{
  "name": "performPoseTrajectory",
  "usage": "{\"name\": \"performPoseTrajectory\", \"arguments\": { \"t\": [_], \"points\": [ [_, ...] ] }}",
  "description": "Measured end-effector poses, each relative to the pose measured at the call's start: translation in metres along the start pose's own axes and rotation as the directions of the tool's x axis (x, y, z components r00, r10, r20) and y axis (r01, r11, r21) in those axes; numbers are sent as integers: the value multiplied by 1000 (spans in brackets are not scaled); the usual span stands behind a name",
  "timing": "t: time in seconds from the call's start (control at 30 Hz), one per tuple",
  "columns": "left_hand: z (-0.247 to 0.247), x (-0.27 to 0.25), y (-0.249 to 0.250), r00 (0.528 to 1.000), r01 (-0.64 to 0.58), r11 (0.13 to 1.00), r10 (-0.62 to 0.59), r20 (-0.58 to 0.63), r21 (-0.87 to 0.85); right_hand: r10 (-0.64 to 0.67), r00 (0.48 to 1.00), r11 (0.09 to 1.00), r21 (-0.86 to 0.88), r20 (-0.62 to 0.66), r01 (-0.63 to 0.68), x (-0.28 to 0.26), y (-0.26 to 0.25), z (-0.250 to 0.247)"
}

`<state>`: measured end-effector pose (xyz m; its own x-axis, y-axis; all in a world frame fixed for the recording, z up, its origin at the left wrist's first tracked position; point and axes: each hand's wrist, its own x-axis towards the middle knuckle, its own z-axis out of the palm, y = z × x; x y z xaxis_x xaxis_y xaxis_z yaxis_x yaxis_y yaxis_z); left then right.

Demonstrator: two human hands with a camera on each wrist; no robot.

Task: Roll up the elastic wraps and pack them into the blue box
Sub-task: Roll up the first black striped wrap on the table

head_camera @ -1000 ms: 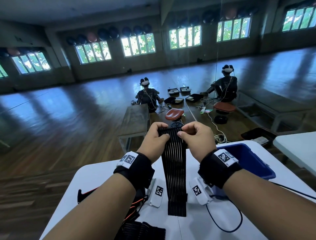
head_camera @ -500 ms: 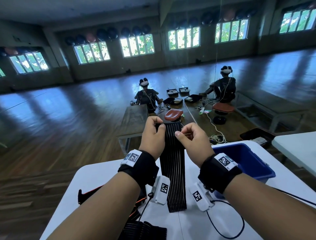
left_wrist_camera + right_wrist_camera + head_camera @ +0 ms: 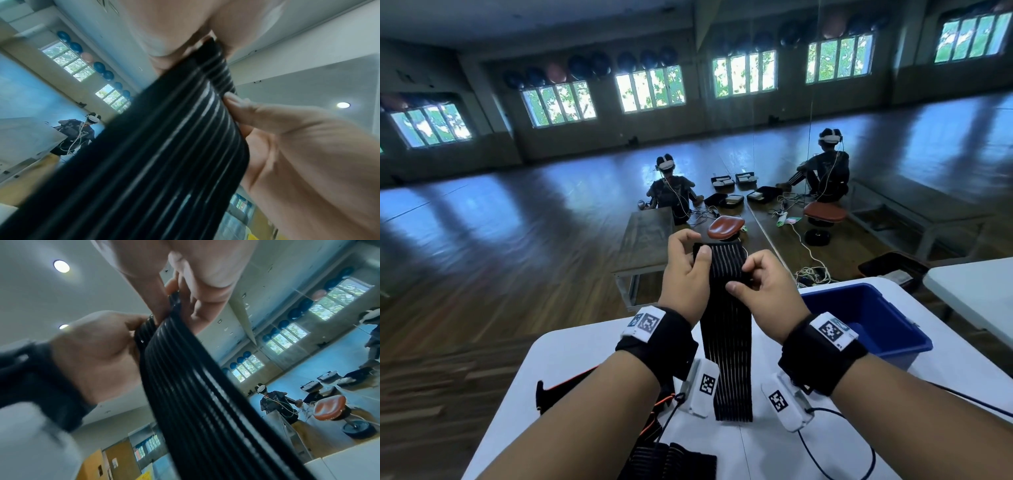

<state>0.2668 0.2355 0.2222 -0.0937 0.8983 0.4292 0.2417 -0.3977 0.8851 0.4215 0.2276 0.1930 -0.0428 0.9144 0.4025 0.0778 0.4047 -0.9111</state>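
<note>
Nearest me, at the bottom edge of the head view, a heap of dark wraps lies on the white table, cut off by the frame; I cannot count them. An orange-trimmed black strap pokes out from behind my left forearm, mostly hidden.

Above the table I hold one black ribbed elastic wrap upright, and its lower end reaches down to the tabletop between my two wrist cameras. My left hand grips the wrap's top left edge, thumb laid across the front, fingers curled behind. My right hand pinches the right edge a little lower, thumb on the front. The top of the wrap is turned over into a small fold or roll; how many turns I cannot tell. Both wrist views are blurred, and the wrap fills most of the left one; the right one shows fingers curled round its upper end.

The blue box stands on the table to my right, just beyond my right wrist, which covers its near corner. What I see of its inside is bare.

Farther off, beyond the table, a bench and a brown stool stand on the wooden floor before a mirror wall.
</note>
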Motion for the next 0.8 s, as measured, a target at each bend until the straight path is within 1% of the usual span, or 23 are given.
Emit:
{"name": "performPoseTrajectory", "arguments": {
  "t": [0.07,0.1,0.17,0.2,0.33,0.43,0.5,0.53,0.6,0.67,0.7,0.73,0.8],
  "points": [
    [0,-8,-2,998,23,998,-19,64,-59,1,996,1000,8,-84,-1,3,0,-4],
    [1,-11,-3,994,34,996,-25,107,-79,8,995,1000,11,-102,-7,4,0,-6],
    [5,-18,-5,983,46,996,-31,178,-80,6,995,1000,-3,-99,-6,7,1,-10],
    [7,-20,-6,981,57,995,-41,191,-78,-2,996,1000,-19,-87,0,7,0,-11],
    [12,-21,-8,979,137,981,-112,172,-138,-12,999,997,-70,-37,10,7,-2,-9],
    [14,-20,-7,982,147,974,-122,145,-174,-44,999,997,-70,-17,43,5,-3,-7],
    [16,-18,-9,982,154,969,-129,136,-195,-35,999,998,-47,-2,35,0,-3,-6],
    [16,-17,-11,982,162,965,-136,133,-207,-29,999,998,-46,14,29,-4,-1,-6],
    [15,-14,-17,982,170,959,-145,125,-226,-12,997,995,-99,73,19,-21,8,-5],
    [14,-10,-23,983,169,959,-147,113,-225,77,981,988,-143,178,-52,-46,25,-5],
    [15,-9,-27,982,175,960,-154,110,-218,155,960,982,-145,234,-123,-60,36,-6],
    [15,-8,-31,980,186,958,-167,105,-217,237,927,968,-148,291,-201,-76,48,-7],
    [17,-4,-44,975,218,950,-202,92,-226,384,839,923,-193,386,-333,-107,73,-9]
  ]
}}
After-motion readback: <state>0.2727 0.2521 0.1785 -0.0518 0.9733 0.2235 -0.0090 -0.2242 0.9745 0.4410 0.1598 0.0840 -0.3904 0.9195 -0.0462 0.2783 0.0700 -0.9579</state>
